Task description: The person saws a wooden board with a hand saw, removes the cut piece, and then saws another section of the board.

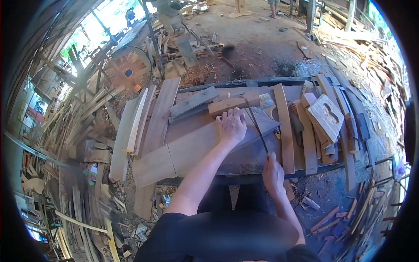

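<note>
A long, wide wooden board (194,142) lies slantwise across the low workbench, with a dark line drawn or cut across its near left part. My left hand (232,126) bears down on this board, its bent fingers over the far edge beside a thick wooden block (227,106). In my right hand (273,174) is the handle of a saw, gripped at the bench's near edge. The long, thin, dark saw blade (257,126) points away from me, seen almost edge-on, and crosses the board's right end. Whether its teeth touch the wood cannot be made out.
Loose planks (286,135) and a block with a carved hollow (326,112) crowd the bench's right side. More boards (159,118) overhang its left. Scrap wood piles (83,201) lie around. A large spoked wheel (128,72) stands behind, and a person's legs (273,8) show far off.
</note>
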Tool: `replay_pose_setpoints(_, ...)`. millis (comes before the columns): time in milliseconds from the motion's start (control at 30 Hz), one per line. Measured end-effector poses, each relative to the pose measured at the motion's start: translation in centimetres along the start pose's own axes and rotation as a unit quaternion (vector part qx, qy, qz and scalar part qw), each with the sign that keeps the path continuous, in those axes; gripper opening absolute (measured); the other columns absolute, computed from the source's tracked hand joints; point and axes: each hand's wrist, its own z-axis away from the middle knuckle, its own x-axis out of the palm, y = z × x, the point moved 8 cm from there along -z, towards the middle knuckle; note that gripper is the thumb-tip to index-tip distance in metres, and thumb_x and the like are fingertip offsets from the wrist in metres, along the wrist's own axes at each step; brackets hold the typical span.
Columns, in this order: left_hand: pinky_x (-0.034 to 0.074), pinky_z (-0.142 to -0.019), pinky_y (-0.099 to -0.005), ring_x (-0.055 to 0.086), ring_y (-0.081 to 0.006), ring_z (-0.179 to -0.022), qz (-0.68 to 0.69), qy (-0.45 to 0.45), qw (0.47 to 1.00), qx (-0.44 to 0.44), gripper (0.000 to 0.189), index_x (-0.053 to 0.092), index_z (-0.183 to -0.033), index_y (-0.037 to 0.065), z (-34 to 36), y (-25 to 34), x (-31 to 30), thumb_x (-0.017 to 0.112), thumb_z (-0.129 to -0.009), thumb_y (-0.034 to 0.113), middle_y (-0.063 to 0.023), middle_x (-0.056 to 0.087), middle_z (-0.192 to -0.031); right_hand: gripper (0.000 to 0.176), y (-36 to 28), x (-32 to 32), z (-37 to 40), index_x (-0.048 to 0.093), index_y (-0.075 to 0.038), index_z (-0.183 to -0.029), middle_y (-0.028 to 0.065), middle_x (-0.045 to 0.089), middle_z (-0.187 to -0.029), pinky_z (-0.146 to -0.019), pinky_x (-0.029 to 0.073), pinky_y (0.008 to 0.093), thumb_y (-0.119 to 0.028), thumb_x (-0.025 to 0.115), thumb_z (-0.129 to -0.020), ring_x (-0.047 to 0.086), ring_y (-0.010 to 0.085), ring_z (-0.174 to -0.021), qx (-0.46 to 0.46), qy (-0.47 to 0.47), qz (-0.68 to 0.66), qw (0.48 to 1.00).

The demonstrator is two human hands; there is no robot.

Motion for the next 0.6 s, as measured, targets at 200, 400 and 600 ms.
replay_pose_setpoints(200, 0.033, -0.091, -0.0485, 0.055, -0.0304, -0.105, -0.019, -0.005, 1.000, -0.006, 0.032, 0.055, -0.117, 0.007, 0.2, 0.0, 0.6, 0.046, -0.096, 0.030, -0.0138, 0.061, -0.110, 0.012, -1.7, 0.0, -3.3, 0.045, -0.005, -0.098, 0.0253, 0.063, -0.077, -0.062, 0.048, 0.0549, -0.016, 0.048, -0.097, 0.063, 0.0457, -0.075, 0.008, -0.009, -0.033, 0.999)
replay_pose_setpoints(400, 0.034, -0.090, -0.0482, 0.056, -0.0299, -0.104, -0.007, 0.006, 1.000, 0.014, 0.032, 0.055, -0.117, 0.007, 0.3, 0.1, 0.2, 0.046, -0.096, 0.029, -0.0134, 0.061, -0.111, 0.010, -0.4, 0.2, -1.3, 0.044, -0.006, -0.099, 0.0251, 0.063, -0.077, -0.062, 0.048, 0.0543, -0.014, 0.049, -0.096, 0.063, 0.0456, -0.073, 0.009, -0.015, -0.024, 1.000)
replay_pose_setpoints(600, 0.034, -0.089, -0.0492, 0.055, -0.0304, -0.102, -0.016, 0.014, 1.000, 0.005, 0.030, 0.056, -0.115, 0.008, 0.1, 0.0, 0.7, 0.046, -0.095, 0.028, -0.0133, 0.061, -0.108, 0.011, -0.4, 0.2, -1.7, 0.044, -0.005, -0.099, 0.0251, 0.064, -0.077, -0.060, 0.048, 0.0542, -0.015, 0.047, -0.097, 0.063, 0.0444, -0.072, 0.022, -0.010, -0.041, 0.999)
